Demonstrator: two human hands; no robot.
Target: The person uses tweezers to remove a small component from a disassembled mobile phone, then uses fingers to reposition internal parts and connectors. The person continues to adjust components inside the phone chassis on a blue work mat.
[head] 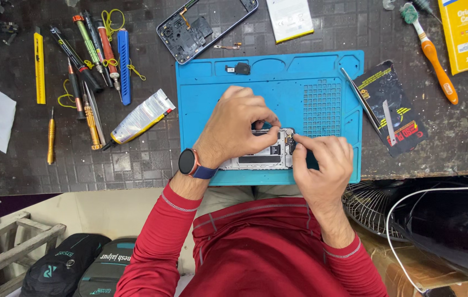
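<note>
Both hands down on the opened phone (pixel 264 154), which lies flat near the front edge of the blue repair mat (pixel 201 110), centre of the dark workbench (pixel 151 159). Left hand (pixel 234 129), smartwatch (pixel 190 162) on the wrist, arches over the phone's upper half, fingers curled, thumb & forefinger pinched narrow at the top corner of the board. Right hand (pixel 322 162) comes in from the other side, fingertips (pixel 298 144) closed tight on a small part at the same corner; what the part is, too small to tell. Phone's innards face up, silver frame showing betw. the two hands.

Round about: a small black component (pixel 239 69) sits alone in the mat's top tray. Beyond the mat, a stripped phone frame (pixel 201 27) w/ a white battery (pixel 290 19) beside it. To the left, a cluster of screwdrivers (pixel 88 49), a blue pry tool (pixel 124 66), a yellow cutter (pixel 39 69) & a glue tube (pixel 140 118). To the right, metal tweezers (pixel 357 96) at the mat's edge, an orange toothbrush (pixel 434 55).
</note>
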